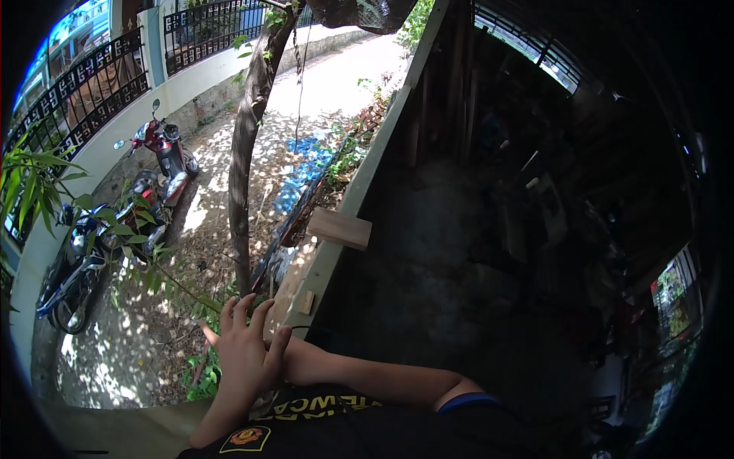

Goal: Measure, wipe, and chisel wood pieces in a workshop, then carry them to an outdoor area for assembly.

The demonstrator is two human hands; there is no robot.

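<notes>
My left hand (248,348) is held low in the middle, back upward, with its fingers stretched apart. My right forearm (375,375) crosses from the right and passes behind the left hand. Most or all of my right hand is hidden there, so its fingers cannot be made out. Just beyond the hands runs a narrow pale ledge (359,180). A small piece of wood (306,302) lies on it close to my left thumb. Farther along, a larger wooden block (340,228) lies across the ledge.
Left of the ledge stand a slim tree trunk (243,161) and leafy twigs (122,226). Two parked motorbikes, a red one (172,164) and a blue one (76,264), stand by a fenced wall (206,92). Blue sheeting (302,172) lies outside. A dark room (436,260) is at right.
</notes>
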